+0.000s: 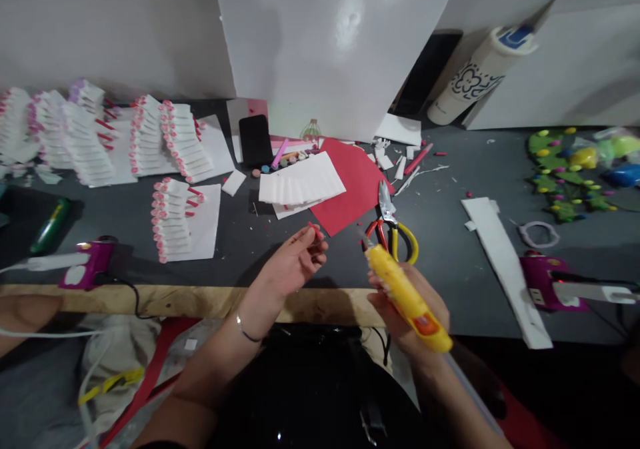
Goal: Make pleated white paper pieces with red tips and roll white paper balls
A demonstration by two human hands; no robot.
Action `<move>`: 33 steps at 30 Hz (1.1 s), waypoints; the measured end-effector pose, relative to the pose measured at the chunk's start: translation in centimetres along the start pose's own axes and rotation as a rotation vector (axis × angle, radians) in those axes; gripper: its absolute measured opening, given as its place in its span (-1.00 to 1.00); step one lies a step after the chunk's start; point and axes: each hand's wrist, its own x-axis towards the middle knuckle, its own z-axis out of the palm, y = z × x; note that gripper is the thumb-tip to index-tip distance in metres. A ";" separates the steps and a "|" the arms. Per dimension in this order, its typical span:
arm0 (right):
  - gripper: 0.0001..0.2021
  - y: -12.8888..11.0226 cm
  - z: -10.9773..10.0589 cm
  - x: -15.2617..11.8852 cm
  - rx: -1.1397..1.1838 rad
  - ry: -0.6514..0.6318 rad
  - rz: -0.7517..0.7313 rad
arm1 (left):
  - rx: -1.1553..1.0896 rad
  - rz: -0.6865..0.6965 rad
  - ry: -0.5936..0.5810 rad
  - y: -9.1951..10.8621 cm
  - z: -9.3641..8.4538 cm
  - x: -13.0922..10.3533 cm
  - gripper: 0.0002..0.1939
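My right hand (420,296) is wrapped around a yellow glue gun (407,292), its nozzle pointing up and to the left. A glue stick trails from its back end. Between the thumb and fingers of my left hand (300,256) is a small red piece (316,232), too small to name exactly. The nozzle and the red piece are apart. Just beyond the glue gun lie pliers (387,202) with red and yellow handles. Behind my left hand, folded white paper strips (303,181) rest partly over a red sheet (347,182).
Rows of white paper pieces with pink ends (173,219) cover the left side. A white bottle (475,76) leans at the back right. Purple power sockets (545,282) and a long white strip (507,269) lie right. A person's arm (25,312) shows at far left.
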 end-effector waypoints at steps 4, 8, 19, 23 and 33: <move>-0.85 -0.1 1.1 0.9 -0.034 -0.070 -0.173 | -0.143 -0.107 0.024 0.3 1.0 -0.7 -0.74; -0.85 0.1 1.5 1.0 -0.060 -0.077 -0.195 | -0.070 -0.096 -0.013 0.9 1.7 -1.3 -0.72; -0.91 0.4 1.5 0.8 -0.080 -0.100 -0.198 | -0.179 -0.185 0.073 1.1 2.1 -1.8 -0.78; -0.87 0.7 1.5 0.5 -0.072 -0.124 -0.170 | -0.169 -0.160 0.046 1.0 1.9 -1.8 -0.79; -0.90 0.5 1.5 0.7 -0.080 -0.126 -0.186 | -0.069 -0.098 0.042 0.9 1.7 -1.6 -0.73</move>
